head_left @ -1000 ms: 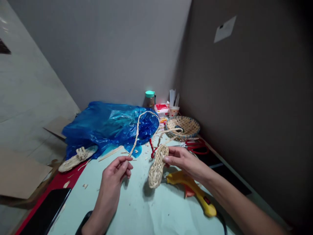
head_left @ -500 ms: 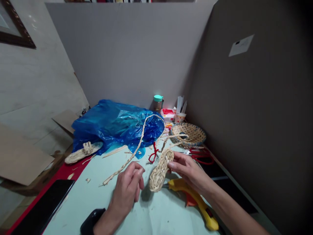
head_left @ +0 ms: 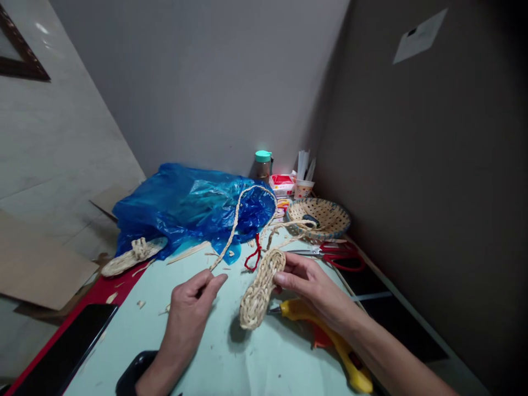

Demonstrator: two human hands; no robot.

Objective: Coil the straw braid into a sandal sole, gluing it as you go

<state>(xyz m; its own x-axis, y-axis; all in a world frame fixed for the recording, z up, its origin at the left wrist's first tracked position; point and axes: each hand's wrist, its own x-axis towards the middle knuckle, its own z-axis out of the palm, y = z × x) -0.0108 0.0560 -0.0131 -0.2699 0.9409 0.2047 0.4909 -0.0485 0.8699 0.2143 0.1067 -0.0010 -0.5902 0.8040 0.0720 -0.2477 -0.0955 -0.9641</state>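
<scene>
"Head view: what's held?"
"Right hand (head_left: 308, 279), at five o'clock, grips a woven straw sole (head_left: 260, 290) at six."
"And the left hand (head_left: 190, 305)?"
"At seven, closed around a braided cord (head_left: 235, 220); a yellow glue gun (head_left: 336, 340) lies at five."

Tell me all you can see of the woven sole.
The woven sole is pale straw-coloured, apparently plant fibre, braided in rows, with rounded ends and a narrower waist. It looks intact. The right hand pinches its far half by the right edge, tilting it above the table, a shadow beneath. Whether the glue gun's nozzle touches it is unclear.
</scene>
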